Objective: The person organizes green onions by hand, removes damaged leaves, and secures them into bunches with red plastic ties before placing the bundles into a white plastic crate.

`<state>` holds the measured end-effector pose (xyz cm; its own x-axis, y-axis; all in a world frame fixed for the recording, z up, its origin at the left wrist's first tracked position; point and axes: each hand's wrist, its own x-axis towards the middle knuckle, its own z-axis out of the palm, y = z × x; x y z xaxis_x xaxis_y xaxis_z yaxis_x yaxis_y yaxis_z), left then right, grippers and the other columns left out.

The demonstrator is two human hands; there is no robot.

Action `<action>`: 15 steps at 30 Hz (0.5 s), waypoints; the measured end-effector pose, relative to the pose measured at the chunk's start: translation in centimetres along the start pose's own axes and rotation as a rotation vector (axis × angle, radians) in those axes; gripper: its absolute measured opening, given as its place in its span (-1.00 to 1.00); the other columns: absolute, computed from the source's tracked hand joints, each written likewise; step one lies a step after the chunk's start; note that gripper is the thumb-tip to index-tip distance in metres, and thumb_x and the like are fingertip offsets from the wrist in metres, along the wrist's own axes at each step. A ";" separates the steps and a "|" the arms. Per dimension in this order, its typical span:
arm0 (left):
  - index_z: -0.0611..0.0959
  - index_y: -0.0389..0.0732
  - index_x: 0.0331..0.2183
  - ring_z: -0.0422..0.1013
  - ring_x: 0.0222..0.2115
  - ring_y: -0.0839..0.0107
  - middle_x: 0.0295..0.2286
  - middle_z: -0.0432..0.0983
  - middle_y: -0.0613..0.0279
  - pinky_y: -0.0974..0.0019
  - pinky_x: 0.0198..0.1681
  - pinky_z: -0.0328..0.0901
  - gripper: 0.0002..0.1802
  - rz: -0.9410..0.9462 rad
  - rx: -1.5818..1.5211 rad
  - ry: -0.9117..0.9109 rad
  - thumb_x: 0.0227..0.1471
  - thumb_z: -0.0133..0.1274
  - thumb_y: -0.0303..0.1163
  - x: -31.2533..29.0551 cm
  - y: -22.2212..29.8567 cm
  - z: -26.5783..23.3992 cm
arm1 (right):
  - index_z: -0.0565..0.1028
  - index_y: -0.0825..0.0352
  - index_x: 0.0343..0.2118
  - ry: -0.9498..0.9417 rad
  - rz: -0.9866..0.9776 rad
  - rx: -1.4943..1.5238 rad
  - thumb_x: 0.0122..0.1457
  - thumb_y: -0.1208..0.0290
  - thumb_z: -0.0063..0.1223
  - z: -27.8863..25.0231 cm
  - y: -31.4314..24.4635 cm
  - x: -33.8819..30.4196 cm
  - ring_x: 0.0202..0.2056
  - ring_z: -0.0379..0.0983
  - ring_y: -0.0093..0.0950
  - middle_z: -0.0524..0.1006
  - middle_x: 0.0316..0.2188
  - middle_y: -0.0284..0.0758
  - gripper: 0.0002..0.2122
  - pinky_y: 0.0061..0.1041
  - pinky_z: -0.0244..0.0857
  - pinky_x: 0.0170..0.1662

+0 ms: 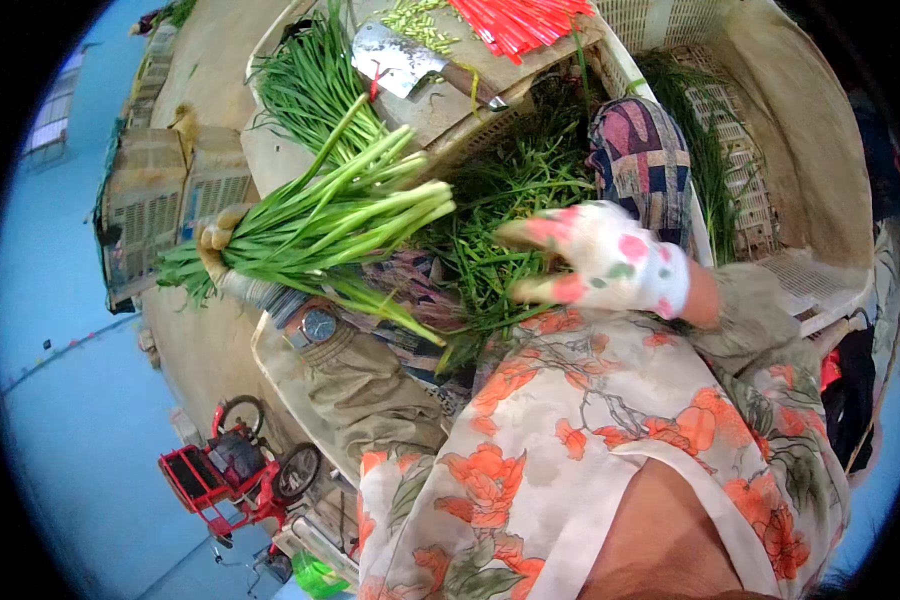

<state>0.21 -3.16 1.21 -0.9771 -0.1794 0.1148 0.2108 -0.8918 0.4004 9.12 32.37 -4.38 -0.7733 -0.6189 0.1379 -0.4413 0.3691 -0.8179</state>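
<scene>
My left hand (220, 240), in a worn tan glove, is closed round the leafy end of a thick bunch of garlic chives (345, 215). Its pale cut stems point right and slightly up, while a few stray stalks hang toward my lap. My right hand (610, 258) wears a white floral glove and is smeared by motion. Its thumb and fingers are spread apart, with nothing held between them. Beneath and beyond it lies a heap of loose green leaves (515, 190), between my knees. The chives' stems and my right fingertips are apart.
Ahead, a board (455, 120) carries a cleaver (395, 62) with its handle toward me, chopped stem bits (415, 25) and red strips (520, 22). More chives (315, 85) lie left of it. Lined crates (145, 200) stand left; a red tricycle (240, 470) is lower left.
</scene>
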 end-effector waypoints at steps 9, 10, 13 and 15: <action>0.46 -0.10 -0.61 0.35 -0.47 0.44 -0.66 0.36 0.43 0.27 -0.25 0.33 -0.79 0.008 0.106 0.010 0.05 -0.04 -0.35 1.3 -4.7 -0.2 | 0.52 0.31 -0.47 0.105 -0.152 0.241 0.10 0.31 0.04 5.1 -0.1 4.9 -0.62 0.43 -0.23 0.44 -0.67 -0.18 -0.83 -0.35 0.27 -0.56; 0.46 -0.10 -0.60 0.35 -0.47 0.43 -0.66 0.37 0.43 0.26 -0.25 0.33 -0.79 0.058 0.133 0.025 0.05 -0.04 -0.35 1.0 -3.6 -1.1 | 0.51 0.30 -0.49 0.027 -0.202 0.266 0.12 0.33 0.02 5.3 0.4 4.1 -0.64 0.43 -0.26 0.42 -0.70 -0.20 -0.83 -0.36 0.26 -0.57; 0.49 -0.10 -0.59 0.37 -0.44 0.42 -0.64 0.41 0.42 0.19 -0.23 0.33 -0.79 0.079 0.147 0.070 0.06 -0.04 -0.33 0.3 -3.2 -1.0 | 0.48 0.30 -0.56 -0.220 -0.242 0.293 0.15 0.21 -0.03 4.4 1.6 0.3 -0.68 0.41 -0.29 0.39 -0.76 -0.20 -0.73 -0.40 0.29 -0.58; 0.49 -0.11 -0.60 0.38 -0.42 0.42 -0.64 0.41 0.43 0.17 -0.22 0.34 -0.78 0.145 0.254 0.100 0.07 -0.05 -0.34 -0.2 -3.0 -1.0 | 0.54 0.25 -0.45 -0.267 -0.214 0.263 0.09 0.33 0.03 3.3 2.5 -1.9 -0.55 0.48 -0.32 0.49 -0.64 -0.27 -0.88 -0.41 0.35 -0.47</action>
<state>-0.28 -0.89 -0.86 -0.9318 -0.3481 0.1027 0.3367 -0.7236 0.6025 10.97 32.17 -8.59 -0.5167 -0.8328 0.1987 -0.4206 0.0448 -0.9061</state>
